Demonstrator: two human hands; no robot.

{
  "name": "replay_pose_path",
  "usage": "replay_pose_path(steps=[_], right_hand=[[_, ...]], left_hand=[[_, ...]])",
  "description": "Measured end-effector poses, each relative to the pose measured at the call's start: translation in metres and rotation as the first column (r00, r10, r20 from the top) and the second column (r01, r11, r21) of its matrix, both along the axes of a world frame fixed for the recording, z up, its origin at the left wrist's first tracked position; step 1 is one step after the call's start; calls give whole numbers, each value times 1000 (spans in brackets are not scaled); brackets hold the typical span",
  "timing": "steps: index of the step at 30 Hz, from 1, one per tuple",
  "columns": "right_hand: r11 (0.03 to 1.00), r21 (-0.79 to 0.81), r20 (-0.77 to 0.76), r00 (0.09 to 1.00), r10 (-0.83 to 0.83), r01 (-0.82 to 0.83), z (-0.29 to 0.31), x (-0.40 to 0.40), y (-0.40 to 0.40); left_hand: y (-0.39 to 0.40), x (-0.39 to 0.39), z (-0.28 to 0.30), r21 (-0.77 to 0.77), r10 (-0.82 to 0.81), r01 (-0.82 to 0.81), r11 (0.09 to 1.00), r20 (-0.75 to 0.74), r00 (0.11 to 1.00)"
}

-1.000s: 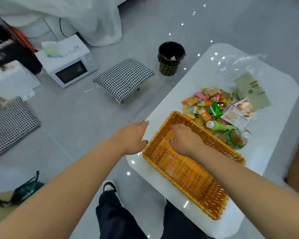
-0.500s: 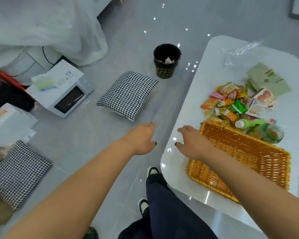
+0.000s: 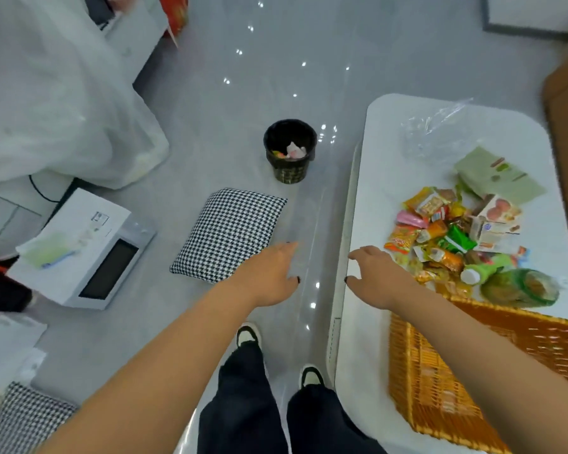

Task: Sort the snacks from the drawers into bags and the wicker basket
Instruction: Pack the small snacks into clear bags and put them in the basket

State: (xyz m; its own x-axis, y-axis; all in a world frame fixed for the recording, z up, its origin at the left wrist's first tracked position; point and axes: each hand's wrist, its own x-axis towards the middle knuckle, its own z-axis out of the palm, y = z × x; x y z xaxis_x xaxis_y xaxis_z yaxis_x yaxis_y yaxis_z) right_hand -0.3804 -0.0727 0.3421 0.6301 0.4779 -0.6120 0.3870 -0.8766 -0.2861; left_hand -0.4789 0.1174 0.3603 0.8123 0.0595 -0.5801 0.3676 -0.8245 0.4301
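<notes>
Down in the head view, both bare hands reach forward with nothing in them. The left hand (image 3: 269, 276) hangs over the grey floor at centre frame, fingers loosely spread and lightly bent, next to a houndstooth cushion (image 3: 230, 235). The right hand (image 3: 379, 275) sits at the left edge of the white table (image 3: 358, 322), fingers relaxed and apart, holding nothing; whether it touches the tabletop is unclear.

The snacks (image 3: 440, 234) lie in a colourful heap at the right of the frame, on the table, just right of the right hand. A green bottle (image 3: 482, 271) and a green-lidded jar (image 3: 525, 288) lie at the heap's lower edge. The wicker basket (image 3: 473, 381) fills the lower right, on the table, partly under the right forearm; it looks empty, though blur hides detail. A clear plastic bag (image 3: 433, 132) lies at the table's upper end.

A black bin (image 3: 290, 150) stands at upper centre, and a white microwave (image 3: 89, 247) at the left.
</notes>
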Motion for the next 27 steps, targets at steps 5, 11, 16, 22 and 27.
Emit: replay_pose_path(steps=[5,11,16,22,27], right_hand=[[978,-18,4,978,-206,206,-10,26,25],[913,2,-7,913,-408,408,-1,60,32],[847,27,40,846,-532,531,5,95,4],[757,46,37,756,-654,652,8,124,-39],[677,23,-13,677,-736,736,8,124,-65]], left_hand=[[47,69,-4,-15,-156,156,988,3,988],[56,145,1,-13,-380,380,925,3,925],[28,211,4,-15,-485,487,873,64,872],[-19,282,2,-16,-574,575,818,42,818],[-64,323,14,9,-691,691,723,29,722]])
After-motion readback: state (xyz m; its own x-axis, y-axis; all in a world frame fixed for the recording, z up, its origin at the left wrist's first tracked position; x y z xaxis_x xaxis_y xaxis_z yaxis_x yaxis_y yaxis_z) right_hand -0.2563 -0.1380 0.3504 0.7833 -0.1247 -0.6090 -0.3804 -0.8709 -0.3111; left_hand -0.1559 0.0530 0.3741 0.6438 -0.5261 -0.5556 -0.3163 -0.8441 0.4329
